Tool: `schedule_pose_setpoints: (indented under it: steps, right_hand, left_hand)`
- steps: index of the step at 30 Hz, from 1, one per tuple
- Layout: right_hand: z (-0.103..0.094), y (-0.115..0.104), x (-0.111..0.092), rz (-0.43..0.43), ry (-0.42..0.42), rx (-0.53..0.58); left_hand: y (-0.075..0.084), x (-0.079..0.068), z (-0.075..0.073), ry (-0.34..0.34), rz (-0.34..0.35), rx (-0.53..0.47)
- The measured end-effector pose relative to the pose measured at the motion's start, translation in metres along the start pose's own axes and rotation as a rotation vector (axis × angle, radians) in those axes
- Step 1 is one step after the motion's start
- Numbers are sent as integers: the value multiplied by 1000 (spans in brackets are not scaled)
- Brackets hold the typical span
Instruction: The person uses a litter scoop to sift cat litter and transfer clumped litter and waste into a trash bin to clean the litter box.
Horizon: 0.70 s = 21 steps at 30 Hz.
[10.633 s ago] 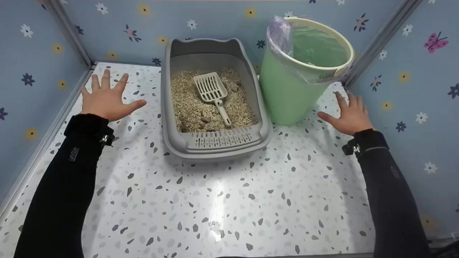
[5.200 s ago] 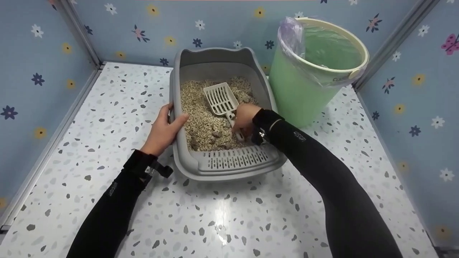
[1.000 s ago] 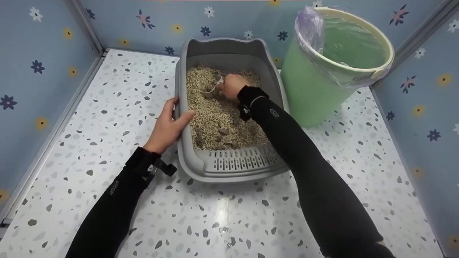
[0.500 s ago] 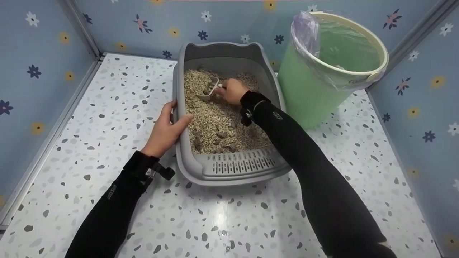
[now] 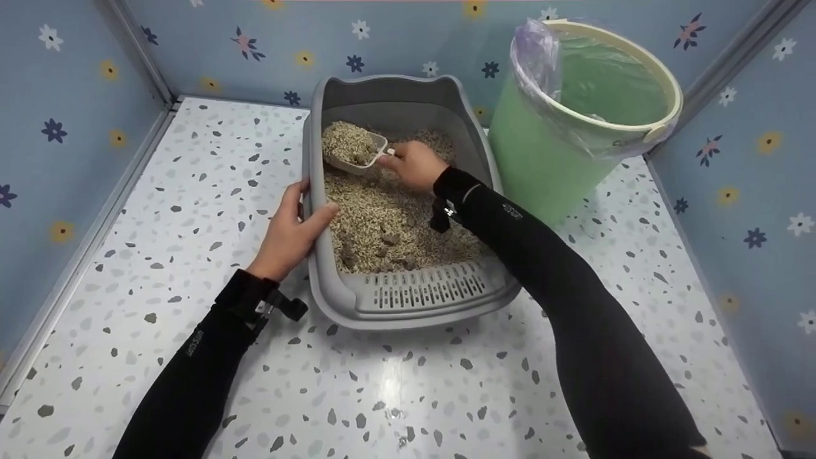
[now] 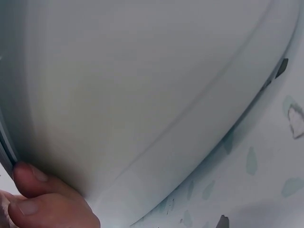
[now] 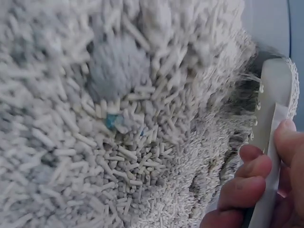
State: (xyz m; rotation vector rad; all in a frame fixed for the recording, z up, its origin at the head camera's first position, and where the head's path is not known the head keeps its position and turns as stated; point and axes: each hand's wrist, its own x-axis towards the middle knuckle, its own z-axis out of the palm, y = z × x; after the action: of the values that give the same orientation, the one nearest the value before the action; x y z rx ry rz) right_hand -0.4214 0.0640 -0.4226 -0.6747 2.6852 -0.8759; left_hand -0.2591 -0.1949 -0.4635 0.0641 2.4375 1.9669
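Observation:
A grey litter box (image 5: 336,294) holds beige pellet litter (image 5: 376,207) with darker clumps near its front. My left hand (image 5: 290,233) grips the box's left side, thumb over the rim; in the left wrist view its curled fingers (image 6: 52,204) press the outer wall. My right hand (image 5: 417,166) pinches the handle of a pale slotted litter scoop (image 5: 380,144), heaped with litter at the box's back left. The right wrist view has fingers and thumb wrapped round the scoop handle (image 7: 266,190), with blurred pellets falling beneath the slots.
A green trash bin (image 5: 542,166) with a clear purplish liner (image 5: 535,60) stands right of the box, close to its side. Flower-patterned panels (image 5: 210,38) enclose the speckled white surface (image 5: 223,159) at the back and both sides.
Earlier the scoop lay on the litter with both hands apart from the box. Since then the left hand took the rim, the right the handle; the scoop has just risen, loaded, from the litter.

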Motion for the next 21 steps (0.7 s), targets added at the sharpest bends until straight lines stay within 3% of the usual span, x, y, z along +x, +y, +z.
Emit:
schedule_pose_setpoints:
  steps: [4,12,21]
  right_hand:
    - [-9,-2,-15,-9,32,-7]
    - [-30,-16,-56,68,153,-35]
    - [-40,-18,-90,111,226,-50]
  left_hand:
    - [-1,1,0,-4,-1,-3]
    - [-3,1,1,5,9,31]
    - [-3,1,1,10,18,33]
